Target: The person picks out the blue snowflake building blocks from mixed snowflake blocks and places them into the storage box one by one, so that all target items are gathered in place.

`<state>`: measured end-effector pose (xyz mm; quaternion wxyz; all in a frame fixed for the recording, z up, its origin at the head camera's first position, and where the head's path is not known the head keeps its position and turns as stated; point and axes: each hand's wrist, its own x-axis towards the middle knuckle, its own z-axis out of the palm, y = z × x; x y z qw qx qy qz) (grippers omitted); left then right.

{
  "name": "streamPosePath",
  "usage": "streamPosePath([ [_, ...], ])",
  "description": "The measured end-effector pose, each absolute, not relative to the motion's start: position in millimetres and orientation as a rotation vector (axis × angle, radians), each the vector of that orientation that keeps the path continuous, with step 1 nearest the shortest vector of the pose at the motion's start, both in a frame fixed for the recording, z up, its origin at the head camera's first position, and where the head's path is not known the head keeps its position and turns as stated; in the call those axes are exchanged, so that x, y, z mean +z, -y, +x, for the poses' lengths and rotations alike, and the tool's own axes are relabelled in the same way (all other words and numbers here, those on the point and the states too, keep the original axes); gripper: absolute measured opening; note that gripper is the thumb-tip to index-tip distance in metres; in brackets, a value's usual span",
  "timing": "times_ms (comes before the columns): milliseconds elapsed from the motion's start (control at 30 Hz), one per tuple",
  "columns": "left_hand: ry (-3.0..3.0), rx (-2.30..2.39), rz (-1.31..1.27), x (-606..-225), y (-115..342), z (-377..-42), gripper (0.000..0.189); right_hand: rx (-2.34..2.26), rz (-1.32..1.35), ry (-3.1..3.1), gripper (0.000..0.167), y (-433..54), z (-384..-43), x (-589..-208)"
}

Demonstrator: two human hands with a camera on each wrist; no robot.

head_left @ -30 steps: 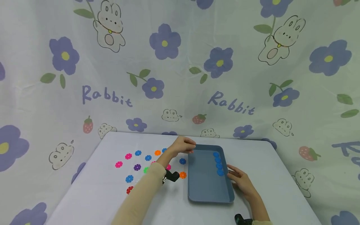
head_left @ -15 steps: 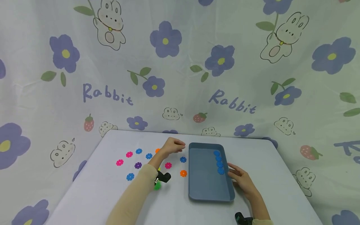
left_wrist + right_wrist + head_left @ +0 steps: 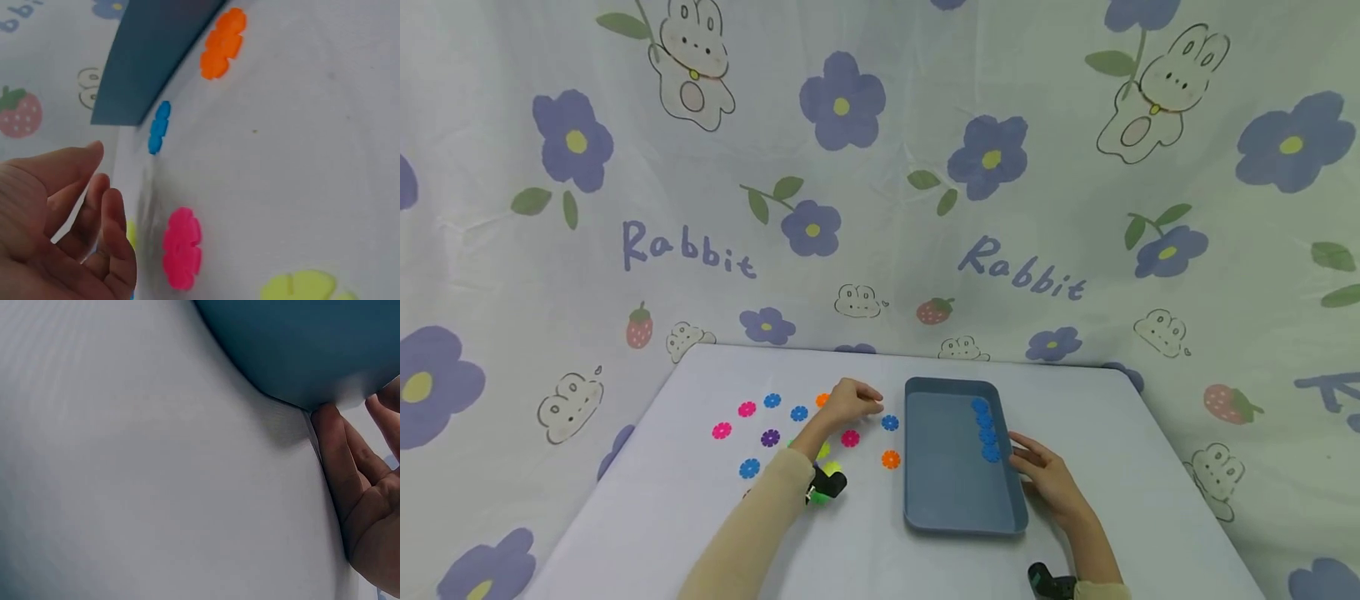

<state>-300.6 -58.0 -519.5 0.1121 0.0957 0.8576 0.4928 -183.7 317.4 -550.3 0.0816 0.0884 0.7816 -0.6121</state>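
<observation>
My left hand (image 3: 850,402) hovers over the table left of the grey-blue tray (image 3: 951,504), fingers loosely bent with nothing between them. Just off its fingertips lies a blue flower-shaped disc (image 3: 890,422), with a pink disc (image 3: 850,438) below the hand. In the left wrist view, thumb and fingers of the left hand (image 3: 69,219) stand apart near the blue disc (image 3: 159,127). My right hand (image 3: 1051,485) rests at the tray's right side; its fingertips touch the wall low down in the right wrist view. Several blue discs (image 3: 987,436) form a column inside the tray along that side.
More flower-shaped discs lie scattered to the left: a purple disc (image 3: 771,437), an orange disc (image 3: 891,459) near the tray, and several pink, blue, yellow and green ones, some hidden by the left forearm. A printed rabbit-and-flower curtain (image 3: 880,208) hangs behind the white table (image 3: 1112,433).
My left hand has moved from the tray's upper left edge leftward and down toward the loose discs. The right hand stays at the tray's side, and the column of blue discs looks the same.
</observation>
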Motion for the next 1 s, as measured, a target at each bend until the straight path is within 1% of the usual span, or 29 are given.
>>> streamPosePath([
  [333,-2.555,1.324,0.353,-530.9,55.5,-298.6,0.015,-1.832,0.264,-2.325,0.053,-316.6,-184.3,-550.0],
  [533,-2.584,1.245,0.412,-528.7,47.9,-295.7,0.024,-1.837,0.286,-2.323,0.054,-317.2,-184.0,-549.3],
  [733,-2.647,1.137,0.361,-531.9,40.6,-294.6,0.031,-1.841,0.286,-2.320,0.054,-316.3,-184.9,-548.0],
  [1000,-2.710,1.080,0.305,-530.7,33.9,-290.3,0.027,-1.835,0.284,-2.324,0.054,-315.8,-184.0,-547.7],
])
